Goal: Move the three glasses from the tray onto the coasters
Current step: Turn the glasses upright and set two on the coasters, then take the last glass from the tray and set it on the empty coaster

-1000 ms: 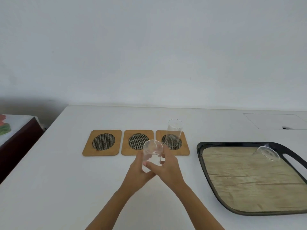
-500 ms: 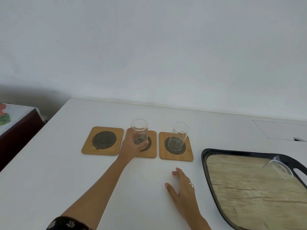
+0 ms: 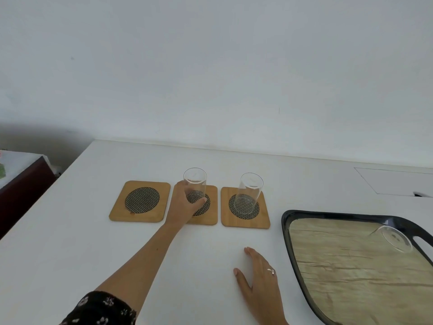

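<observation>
Three bamboo coasters in a row on white counter (image 3: pixel 70 242), each with dark mesh disc.

Left coaster (image 3: pixel 140 201): bare.

Middle coaster (image 3: pixel 206 207): carrying middle glass (image 3: pixel 195 185), upright, long axis vertical, mouth up. Near left corner hidden under left hand (image 3: pixel 181 206); fingers (image 3: pixel 199 202) wrapped round lower wall of glass, thumb at front. Base of glass hard to make out through hand and mesh.

Right coaster (image 3: pixel 245 207): carrying right glass (image 3: pixel 248 193), standing on its base, mouth up, leaning slightly right in wide-angle view. Untouched.

Black tray (image 3: pixel 284 228), wood-grain floor, at right of counter; far and near parts cut off by picture edge. Third glass (image 3: pixel 396 238) inside, near handle slot; on its side or strongly tilted, cannot tell which, edges faint.

Right hand (image 3: pixel 260 280): flat on counter between coasters and tray, fingers spread loose, empty, ring (image 3: pixel 271 270) on one finger. Wrist cut off at bottom edge.

Left sleeve (image 3: pixel 100 309): dark, floral print, partly out of view.
</observation>
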